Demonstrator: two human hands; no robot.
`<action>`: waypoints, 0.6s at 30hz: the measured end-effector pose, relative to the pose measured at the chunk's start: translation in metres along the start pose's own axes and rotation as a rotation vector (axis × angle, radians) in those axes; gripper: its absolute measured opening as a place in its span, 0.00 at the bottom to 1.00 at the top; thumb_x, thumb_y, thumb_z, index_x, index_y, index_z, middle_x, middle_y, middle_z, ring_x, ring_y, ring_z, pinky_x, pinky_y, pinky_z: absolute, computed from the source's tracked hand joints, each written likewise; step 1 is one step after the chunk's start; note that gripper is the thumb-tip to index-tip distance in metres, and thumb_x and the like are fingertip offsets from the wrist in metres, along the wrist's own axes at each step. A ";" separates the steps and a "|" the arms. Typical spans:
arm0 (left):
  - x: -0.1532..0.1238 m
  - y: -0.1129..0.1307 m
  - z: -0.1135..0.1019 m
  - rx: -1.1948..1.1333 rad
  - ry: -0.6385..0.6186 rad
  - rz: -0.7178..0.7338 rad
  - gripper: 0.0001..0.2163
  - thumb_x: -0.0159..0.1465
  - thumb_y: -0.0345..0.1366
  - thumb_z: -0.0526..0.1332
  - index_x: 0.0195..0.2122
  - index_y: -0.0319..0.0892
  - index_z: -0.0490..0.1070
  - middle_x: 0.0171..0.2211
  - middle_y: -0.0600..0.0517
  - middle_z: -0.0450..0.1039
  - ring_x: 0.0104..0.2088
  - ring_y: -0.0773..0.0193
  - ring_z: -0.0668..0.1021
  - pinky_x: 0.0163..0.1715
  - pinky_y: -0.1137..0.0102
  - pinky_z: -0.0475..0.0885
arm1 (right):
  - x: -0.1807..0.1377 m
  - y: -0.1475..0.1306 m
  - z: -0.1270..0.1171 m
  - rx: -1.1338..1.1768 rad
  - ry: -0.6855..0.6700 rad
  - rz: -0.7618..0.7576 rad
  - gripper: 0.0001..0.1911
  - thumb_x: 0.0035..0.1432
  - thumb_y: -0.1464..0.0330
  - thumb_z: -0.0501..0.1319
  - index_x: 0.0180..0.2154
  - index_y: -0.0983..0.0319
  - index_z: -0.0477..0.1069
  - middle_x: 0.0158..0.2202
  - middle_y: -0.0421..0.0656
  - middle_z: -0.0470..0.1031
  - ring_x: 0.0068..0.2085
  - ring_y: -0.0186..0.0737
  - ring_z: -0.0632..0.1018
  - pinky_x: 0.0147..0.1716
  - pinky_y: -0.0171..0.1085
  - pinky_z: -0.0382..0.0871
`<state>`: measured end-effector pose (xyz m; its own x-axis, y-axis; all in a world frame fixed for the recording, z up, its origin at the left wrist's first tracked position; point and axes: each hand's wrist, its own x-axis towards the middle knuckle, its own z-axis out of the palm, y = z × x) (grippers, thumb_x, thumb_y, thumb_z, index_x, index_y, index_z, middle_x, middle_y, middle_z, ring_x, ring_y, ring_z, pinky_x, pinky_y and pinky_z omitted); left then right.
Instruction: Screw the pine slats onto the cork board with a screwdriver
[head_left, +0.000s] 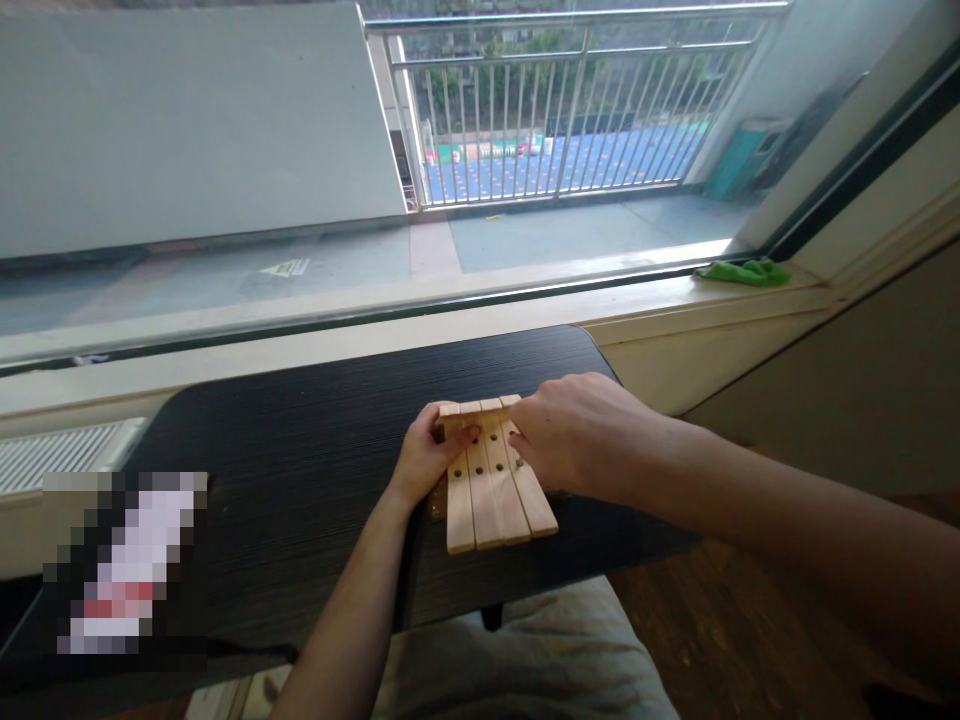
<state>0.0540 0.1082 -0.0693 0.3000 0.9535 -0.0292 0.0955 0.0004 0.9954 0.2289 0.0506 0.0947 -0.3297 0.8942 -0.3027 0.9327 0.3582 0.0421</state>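
Observation:
A pale wooden piece made of several slats side by side [501, 508] is held over the near part of the black table. Rows of small dark round spots, holes or screw heads, cross the slats. My left hand [421, 462] grips its far left edge, with the thumb lying over the top face. Closed at the far right slat, my right hand [574, 430] has its fingertips by the row of spots. Whatever those fingers pinch is hidden. Beneath the wooden piece, a brownish edge shows beside my left hand.
The black table [315, 440] stands against a window sill [652, 300]. A green cloth [746, 272] lies on the sill at the right. A blurred-out flat item [135, 560] is on the table's left. A white radiator [67, 455] is beyond that side. My lap is below.

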 end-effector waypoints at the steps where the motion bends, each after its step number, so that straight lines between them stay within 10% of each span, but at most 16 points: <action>1: 0.000 0.000 0.000 -0.003 0.002 -0.001 0.19 0.49 0.43 0.73 0.37 0.41 0.70 0.32 0.53 0.74 0.33 0.62 0.78 0.31 0.70 0.73 | 0.000 0.000 0.000 -0.001 0.001 0.002 0.15 0.62 0.67 0.55 0.32 0.64 0.80 0.27 0.55 0.80 0.33 0.52 0.83 0.27 0.40 0.69; 18: 0.001 0.000 0.000 0.020 0.009 0.017 0.19 0.50 0.45 0.72 0.37 0.41 0.70 0.32 0.53 0.75 0.33 0.62 0.78 0.31 0.70 0.73 | -0.012 0.015 0.001 0.072 0.028 -0.206 0.10 0.63 0.71 0.53 0.44 0.66 0.68 0.34 0.49 0.79 0.28 0.40 0.76 0.22 0.38 0.50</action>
<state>0.0543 0.1088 -0.0696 0.2932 0.9560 -0.0113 0.1093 -0.0218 0.9938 0.2469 0.0450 0.0975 -0.5170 0.8118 -0.2714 0.8532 0.5145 -0.0864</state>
